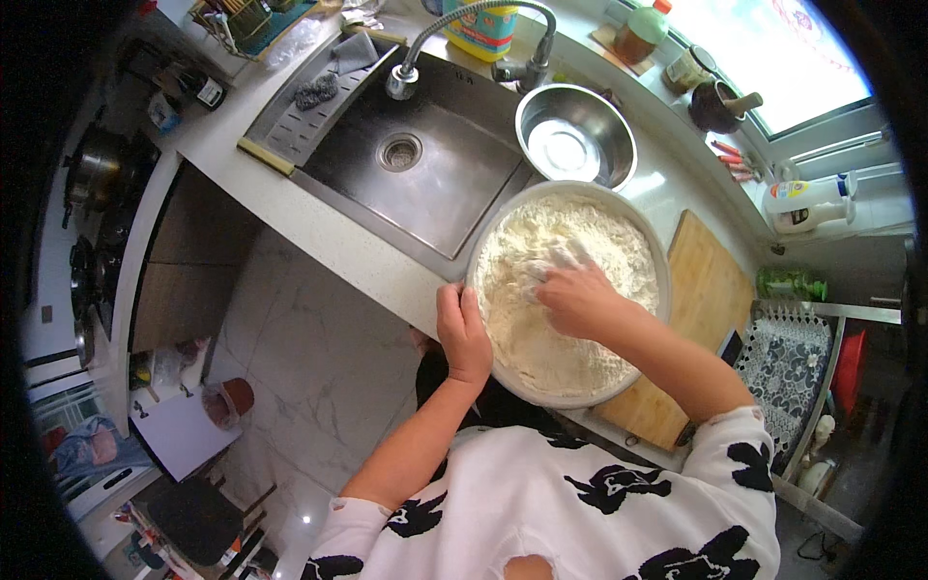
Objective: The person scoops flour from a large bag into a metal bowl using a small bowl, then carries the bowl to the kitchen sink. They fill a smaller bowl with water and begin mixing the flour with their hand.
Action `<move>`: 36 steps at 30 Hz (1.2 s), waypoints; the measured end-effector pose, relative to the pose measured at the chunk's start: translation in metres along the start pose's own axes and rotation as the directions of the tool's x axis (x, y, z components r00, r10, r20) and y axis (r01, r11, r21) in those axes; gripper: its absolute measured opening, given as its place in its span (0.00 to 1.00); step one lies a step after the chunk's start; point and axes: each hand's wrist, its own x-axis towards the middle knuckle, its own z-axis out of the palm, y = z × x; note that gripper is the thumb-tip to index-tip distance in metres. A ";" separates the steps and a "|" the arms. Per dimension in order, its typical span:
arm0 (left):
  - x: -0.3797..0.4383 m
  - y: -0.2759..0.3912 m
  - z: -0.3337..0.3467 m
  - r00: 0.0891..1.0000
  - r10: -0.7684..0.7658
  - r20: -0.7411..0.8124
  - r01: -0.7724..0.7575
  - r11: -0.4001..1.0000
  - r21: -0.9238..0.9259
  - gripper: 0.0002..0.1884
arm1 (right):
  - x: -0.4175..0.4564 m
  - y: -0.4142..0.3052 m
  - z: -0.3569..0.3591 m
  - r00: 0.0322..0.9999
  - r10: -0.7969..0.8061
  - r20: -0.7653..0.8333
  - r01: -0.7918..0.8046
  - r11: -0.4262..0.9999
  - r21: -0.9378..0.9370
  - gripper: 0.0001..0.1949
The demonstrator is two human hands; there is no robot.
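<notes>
A large round basin (pixel 663 290) full of pale flour (pixel 573 362) stands at the counter's front edge, beside the sink. My left hand (pixel 464 330) grips its near left rim, with the thumb and fingers at the edge. Inside the basin, my right hand (pixel 576 293) is in the flour. White flour coats its fingers, and their tips are partly buried, so what they hold is hidden. The flour looks crumbly towards the far side and smoother on the near side.
Beyond the basin sits a steel bowl (pixel 616 138), beside the stainless sink (pixel 435 188) and its flexible faucet (pixel 464 14). A wooden cutting board (pixel 707 290) lies partly under the basin's right side. Jars and a mortar (pixel 710 105) with a pestle line the windowsill.
</notes>
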 end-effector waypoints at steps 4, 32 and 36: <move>-0.001 -0.005 -0.002 1.000 -0.012 0.008 0.012 1.000 -0.002 0.12 | -0.014 0.011 -0.022 0.994 0.036 -0.102 -0.035 0.999 0.014 0.16; -0.001 0.001 -0.002 0.999 0.047 -0.010 -0.047 0.998 0.029 0.10 | 0.037 0.017 0.001 0.948 -0.105 -0.299 0.109 0.994 -0.005 0.17; -0.001 -0.004 0.000 0.998 0.058 -0.013 -0.058 0.998 0.011 0.10 | 0.043 0.002 -0.004 0.975 -0.072 -0.211 0.091 0.993 0.079 0.21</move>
